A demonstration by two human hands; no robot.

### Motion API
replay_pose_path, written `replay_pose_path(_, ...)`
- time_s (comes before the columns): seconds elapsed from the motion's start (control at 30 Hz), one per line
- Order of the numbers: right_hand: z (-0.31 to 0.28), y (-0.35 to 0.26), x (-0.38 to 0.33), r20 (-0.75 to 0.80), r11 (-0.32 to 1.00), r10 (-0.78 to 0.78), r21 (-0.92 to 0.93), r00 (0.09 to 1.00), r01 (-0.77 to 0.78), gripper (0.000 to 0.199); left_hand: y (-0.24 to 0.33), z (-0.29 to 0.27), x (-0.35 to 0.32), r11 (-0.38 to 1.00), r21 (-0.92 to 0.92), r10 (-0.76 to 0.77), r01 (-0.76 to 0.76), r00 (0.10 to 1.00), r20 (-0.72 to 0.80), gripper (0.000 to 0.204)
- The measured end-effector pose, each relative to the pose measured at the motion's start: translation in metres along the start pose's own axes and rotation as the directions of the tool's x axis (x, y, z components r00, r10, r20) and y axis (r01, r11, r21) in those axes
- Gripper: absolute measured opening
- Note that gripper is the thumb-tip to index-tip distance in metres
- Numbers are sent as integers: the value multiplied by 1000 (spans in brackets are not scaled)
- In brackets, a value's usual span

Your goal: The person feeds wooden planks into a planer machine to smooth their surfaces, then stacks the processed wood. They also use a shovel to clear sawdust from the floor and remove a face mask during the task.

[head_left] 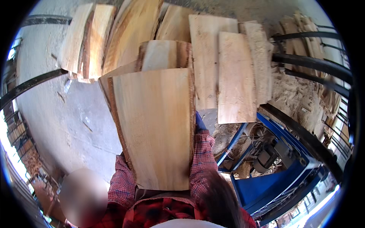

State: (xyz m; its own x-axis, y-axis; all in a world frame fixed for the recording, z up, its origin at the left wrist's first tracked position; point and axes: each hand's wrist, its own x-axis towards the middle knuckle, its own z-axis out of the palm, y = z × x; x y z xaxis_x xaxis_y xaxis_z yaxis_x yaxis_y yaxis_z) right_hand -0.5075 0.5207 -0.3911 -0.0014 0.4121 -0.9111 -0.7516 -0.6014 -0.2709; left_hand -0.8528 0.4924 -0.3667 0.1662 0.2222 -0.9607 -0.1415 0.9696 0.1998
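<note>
Right hand: the right hand wears a blue glove and shows only as a sliver at the right edge of the wood slab — fingers grasping that edge, though most of them are hidden behind the wood.
Left hand: not visible; the left sleeve in red plaid runs up under the slab's lower left edge, so I cannot tell how those fingers stand.
Slab: a broad pale board with bark along both long edges, held lengthwise in front of the chest between the two forearms, its near end above the plaid shirt, its far end toward the pile.
Right sleeve: the right sleeve lies along the slab's right edge, touching it.
Pile: the stacked slabs lie just beyond the held slab's far end, fanned out over a concrete floor.
Machine: a blue metal frame stands to the right, below the pile's right edge.
Bystander: another person at lower left, near the left sleeve.
</note>
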Motion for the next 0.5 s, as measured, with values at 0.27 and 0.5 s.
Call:
replay_pose_path(0.27,57,-67,-188,293,776,-621,100,727,622,51,87,30,-88,915,187,336,-359,931,143,39)
replay_pose_path(0.5,2,14,-385,160,733,-657,361,736,576,71,95,84,-192,778,269,464,-568,808,364,38)
